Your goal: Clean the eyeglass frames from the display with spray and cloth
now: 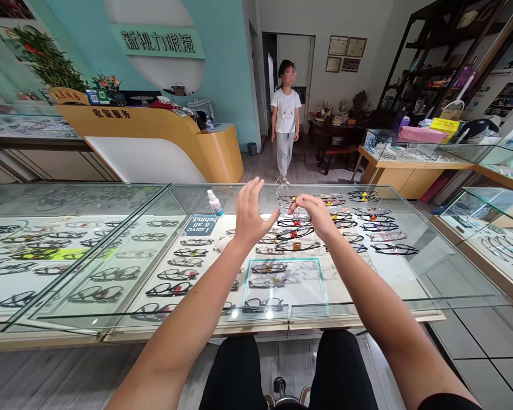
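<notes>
Above the glass display case, my right hand (314, 212) is closed in a pinch on a pair of eyeglasses (285, 192). A round, thin-rimmed lens of the pair shows to the left of my fingertips; the rest is partly hidden by the hand and hard to pick out against the frames below. My left hand (253, 213) is held up to the left of the eyeglasses, thumb and fingers spread, with nothing in it and apart from them. A small white spray bottle (214, 203) stands on the glass further left.
Under the glass top (350, 304) lie rows of spectacle frames (296, 233). A blue printed card (199, 226) lies near the bottle. Beyond the case stands a person (286, 108) in white. A wooden counter (154, 125) is at the back left, more glass cases (418, 154) at the right.
</notes>
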A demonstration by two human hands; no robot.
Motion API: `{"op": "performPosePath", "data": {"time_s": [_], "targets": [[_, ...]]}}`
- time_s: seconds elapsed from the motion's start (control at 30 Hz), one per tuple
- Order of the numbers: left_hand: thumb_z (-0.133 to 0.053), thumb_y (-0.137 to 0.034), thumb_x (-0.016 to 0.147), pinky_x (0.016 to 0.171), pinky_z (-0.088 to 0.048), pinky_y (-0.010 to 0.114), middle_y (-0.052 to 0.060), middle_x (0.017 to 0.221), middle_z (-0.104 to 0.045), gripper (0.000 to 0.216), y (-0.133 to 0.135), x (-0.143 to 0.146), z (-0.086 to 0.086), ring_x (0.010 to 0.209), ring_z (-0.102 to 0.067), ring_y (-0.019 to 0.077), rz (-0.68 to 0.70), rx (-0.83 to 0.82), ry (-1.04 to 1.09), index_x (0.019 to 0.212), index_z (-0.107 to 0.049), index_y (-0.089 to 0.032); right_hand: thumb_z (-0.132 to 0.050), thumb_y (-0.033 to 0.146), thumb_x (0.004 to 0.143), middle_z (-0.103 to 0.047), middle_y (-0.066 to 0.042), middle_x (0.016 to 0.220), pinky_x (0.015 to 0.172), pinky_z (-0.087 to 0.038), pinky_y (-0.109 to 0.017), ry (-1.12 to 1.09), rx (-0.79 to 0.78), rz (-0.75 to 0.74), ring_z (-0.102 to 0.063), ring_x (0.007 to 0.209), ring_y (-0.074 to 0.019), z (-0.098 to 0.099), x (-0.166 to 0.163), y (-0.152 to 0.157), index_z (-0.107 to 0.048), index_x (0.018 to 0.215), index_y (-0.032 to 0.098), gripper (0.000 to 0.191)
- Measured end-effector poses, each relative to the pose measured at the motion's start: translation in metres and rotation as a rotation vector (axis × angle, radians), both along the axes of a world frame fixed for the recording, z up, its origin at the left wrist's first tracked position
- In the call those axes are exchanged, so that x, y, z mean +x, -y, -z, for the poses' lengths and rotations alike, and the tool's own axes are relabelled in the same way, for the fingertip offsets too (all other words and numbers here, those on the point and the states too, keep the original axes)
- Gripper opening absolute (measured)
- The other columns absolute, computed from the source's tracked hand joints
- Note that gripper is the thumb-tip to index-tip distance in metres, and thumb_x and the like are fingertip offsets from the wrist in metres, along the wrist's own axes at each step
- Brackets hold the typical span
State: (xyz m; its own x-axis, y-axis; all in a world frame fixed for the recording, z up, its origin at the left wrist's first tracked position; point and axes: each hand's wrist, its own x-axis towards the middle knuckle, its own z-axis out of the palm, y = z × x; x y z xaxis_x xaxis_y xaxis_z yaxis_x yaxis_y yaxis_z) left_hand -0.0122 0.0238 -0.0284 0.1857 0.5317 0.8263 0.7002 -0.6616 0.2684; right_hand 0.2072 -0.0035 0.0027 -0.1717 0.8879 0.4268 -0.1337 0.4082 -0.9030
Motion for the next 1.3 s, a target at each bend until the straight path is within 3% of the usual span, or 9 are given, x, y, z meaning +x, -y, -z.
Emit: {"op": "performPosePath", "data": {"time_s": [0.1,0.33,0.5,0.67,0.77,0.87,1.07,1.17,1.3], "targets": [[-0.076,-0.058,0.097,0.135,-0.037,0.059,0.019,0.172,-0.055,0.082,0.006,0.003,-0.007,0.164,-0.045,0.0373,0.084,0.087,-0.027,0.165,-0.046,-0.023,-0.067,0.042,0.087,-0.075,-0.003,0.074,0.093,-0.050,-0.040,0.077,0.044,-0.017,-0.066,0.082,-0.0235,-0.002,0.003,0.000,-0.074,0.067,0.025,0.027],[-0.074,-0.060,0.100,0.130,-0.042,0.053,0.014,0.154,-0.072,0.059,0.019,0.004,-0.019,0.150,-0.060,0.0349,0.129,-0.011,-0.011,0.147,-0.066,-0.025,-0.064,0.035,0.085,-0.076,-0.002,0.074,0.088,-0.047,-0.039,0.164,0.030,-0.058,-0.065,0.082,-0.0228,-0.001,0.005,0.000,-0.074,0.066,0.025,0.024],[-0.075,-0.066,0.099,0.124,-0.042,0.051,0.015,0.146,-0.076,0.058,0.016,-0.001,-0.022,0.142,-0.064,0.0355,0.080,-0.054,-0.051,0.140,-0.071,-0.026,-0.064,0.037,0.084,-0.075,-0.003,0.073,0.082,-0.046,-0.036,0.185,-0.003,-0.075,-0.061,0.081,-0.0226,0.000,0.005,0.000,-0.072,0.065,0.024,0.024],[-0.069,-0.069,0.102,0.123,-0.041,0.050,0.013,0.142,-0.075,0.050,0.020,-0.004,-0.036,0.140,-0.063,0.0344,0.122,-0.029,-0.067,0.129,-0.072,-0.028,-0.069,0.043,0.089,-0.076,-0.003,0.079,0.091,-0.046,-0.038,0.202,-0.001,-0.120,-0.063,0.086,-0.0229,-0.008,0.009,0.005,-0.074,0.071,0.024,0.027],[-0.072,-0.075,0.097,0.120,-0.042,0.049,0.013,0.134,-0.076,0.055,0.021,-0.006,-0.059,0.133,-0.064,0.0347,0.127,-0.088,-0.079,0.123,-0.069,-0.027,-0.070,0.056,0.095,-0.074,-0.003,0.083,0.095,-0.045,-0.038,0.240,0.082,-0.089,-0.063,0.089,-0.0226,-0.026,0.012,0.004,-0.078,0.074,0.023,0.039],[-0.074,-0.079,0.092,0.110,-0.047,0.046,0.009,0.116,-0.075,0.059,0.020,-0.008,-0.097,0.111,-0.067,0.0311,0.193,-0.132,-0.095,0.116,-0.066,-0.026,-0.070,0.070,0.096,-0.071,-0.004,0.090,0.093,-0.046,-0.038,0.266,0.185,-0.024,-0.061,0.092,-0.0228,-0.058,0.014,0.002,-0.079,0.079,0.023,0.051],[-0.090,-0.068,0.083,0.093,-0.051,0.038,0.000,0.096,-0.061,0.060,0.030,-0.005,-0.168,0.092,-0.061,0.0222,0.303,0.000,0.148,0.117,-0.060,-0.029,-0.070,0.081,0.093,-0.065,-0.002,0.091,0.092,-0.051,-0.039,0.095,0.339,-0.007,-0.062,0.090,-0.0221,-0.125,0.025,0.017,-0.076,0.111,0.028,0.056],[-0.093,-0.058,0.083,0.086,-0.051,0.035,-0.002,0.091,-0.056,0.055,0.042,-0.003,-0.176,0.085,-0.058,0.0190,0.330,0.010,0.302,0.115,-0.059,-0.030,-0.076,0.077,0.091,-0.062,-0.002,0.096,0.096,-0.054,-0.040,0.036,0.457,0.094,-0.063,0.094,-0.0228,-0.134,0.028,0.031,-0.071,0.122,0.033,0.054],[-0.093,-0.052,0.085,0.085,-0.052,0.036,-0.002,0.092,-0.057,0.051,0.055,-0.003,-0.172,0.085,-0.058,0.0183,0.301,-0.005,0.344,0.117,-0.059,-0.031,-0.088,0.056,0.090,-0.063,-0.001,0.105,0.106,-0.053,-0.045,0.212,0.623,0.207,-0.062,0.100,-0.0235,-0.133,0.026,0.045,-0.069,0.132,0.036,0.050]]}}
